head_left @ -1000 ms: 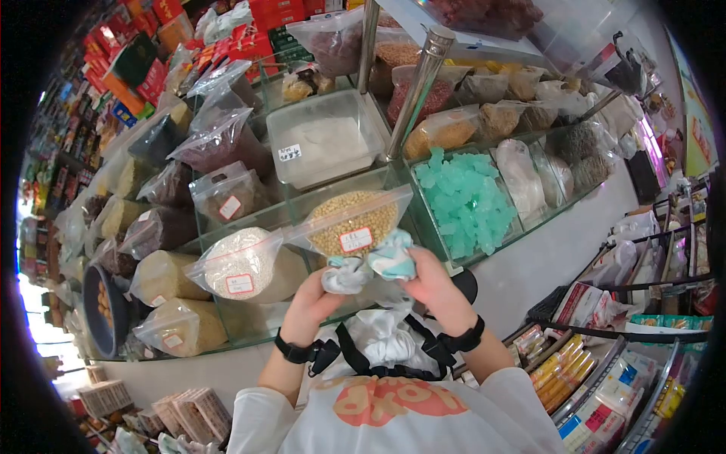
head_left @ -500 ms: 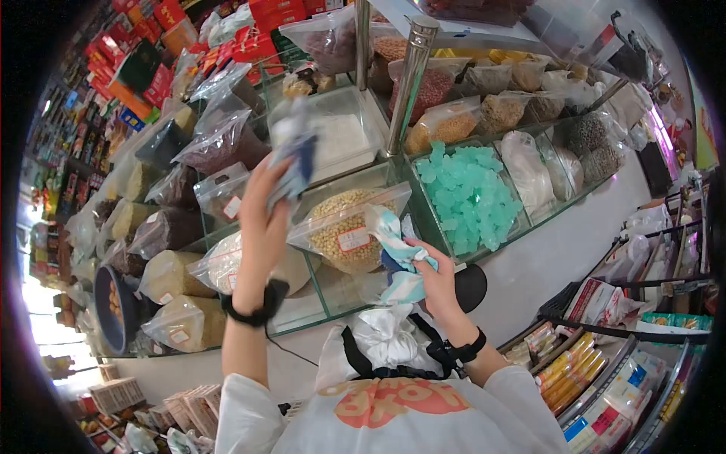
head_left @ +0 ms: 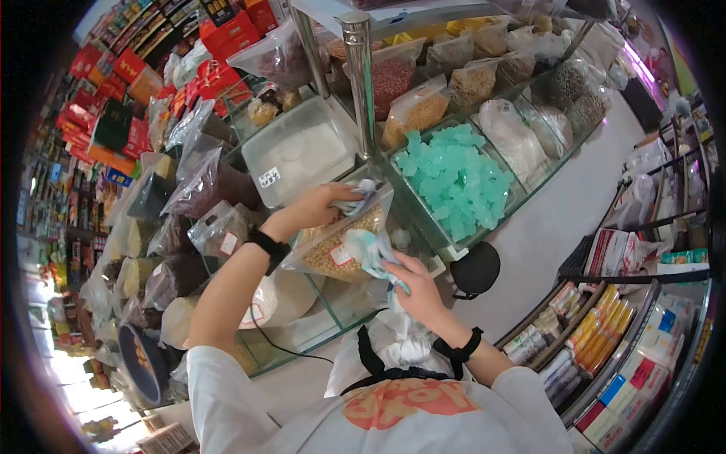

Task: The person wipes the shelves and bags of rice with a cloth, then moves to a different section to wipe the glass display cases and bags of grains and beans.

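Observation:
My left hand (head_left: 311, 207) is closed on a greyish-blue cloth (head_left: 355, 198) at the far side of the glass compartment, above the top of a clear bag of pale yellow beans (head_left: 327, 253). Closer to my body, my right hand (head_left: 417, 291) grips a teal-and-white striped cloth (head_left: 373, 256), whose bunched end hangs over the right part of the bean bag. A label is stuck to the front of that bag. Part of the bag is hidden behind the cloth. Beyond my left hand lies a clear lidded box (head_left: 299, 155) with white contents.
Turquoise crystal lumps (head_left: 457, 181) fill the compartment to the right. A metal post (head_left: 361, 91) rises behind my left hand. Bags of grains stand on the left, beside a dark basin (head_left: 142, 363). A round black stool (head_left: 476, 271) is beside the counter. A thin cable (head_left: 281, 346) crosses its front edge.
My left hand has come down and right with its cloth, from raised above the counter to the bean bag's top. The view has shifted; my right hand still holds the striped cloth.

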{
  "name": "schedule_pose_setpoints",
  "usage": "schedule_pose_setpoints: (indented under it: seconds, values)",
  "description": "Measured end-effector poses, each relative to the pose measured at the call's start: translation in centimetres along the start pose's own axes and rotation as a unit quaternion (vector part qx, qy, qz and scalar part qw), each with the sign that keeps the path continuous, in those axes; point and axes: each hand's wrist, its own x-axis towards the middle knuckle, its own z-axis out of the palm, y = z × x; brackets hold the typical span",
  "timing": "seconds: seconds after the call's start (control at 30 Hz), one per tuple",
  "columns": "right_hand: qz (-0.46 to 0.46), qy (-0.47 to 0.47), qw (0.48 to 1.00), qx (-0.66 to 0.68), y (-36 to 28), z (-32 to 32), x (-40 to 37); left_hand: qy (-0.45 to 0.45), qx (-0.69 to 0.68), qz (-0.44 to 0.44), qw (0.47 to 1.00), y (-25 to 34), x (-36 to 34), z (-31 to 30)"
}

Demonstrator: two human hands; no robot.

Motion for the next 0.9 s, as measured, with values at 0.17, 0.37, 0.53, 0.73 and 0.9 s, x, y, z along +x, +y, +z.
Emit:
schedule_pose_setpoints:
  seconds: [0.17,0.37,0.53,0.73,0.9]
  values:
    - [-0.164,-0.047,0.979,-0.110,-1.7,1.4,1.9,-0.038,-0.053,0.070,0.995,0.2,2.2,0.8]
    - [-0.151,-0.032,0.981,-0.119,-0.8,1.7,2.8,-0.090,0.012,0.006,0.996,0.6,-5.7,-2.2]
    - [-0.134,0.001,0.986,-0.095,-0.6,1.6,2.6,-0.148,0.021,0.030,0.988,0.4,-8.7,-2.0]
    - [-0.104,-0.005,0.990,-0.093,-0.7,1.8,2.6,-0.044,0.025,0.099,0.994,0.1,-2.0,-0.2]
    - [-0.106,-0.010,0.990,-0.098,-0.8,1.8,2.7,-0.005,0.056,0.070,0.996,0.4,-3.8,0.1]
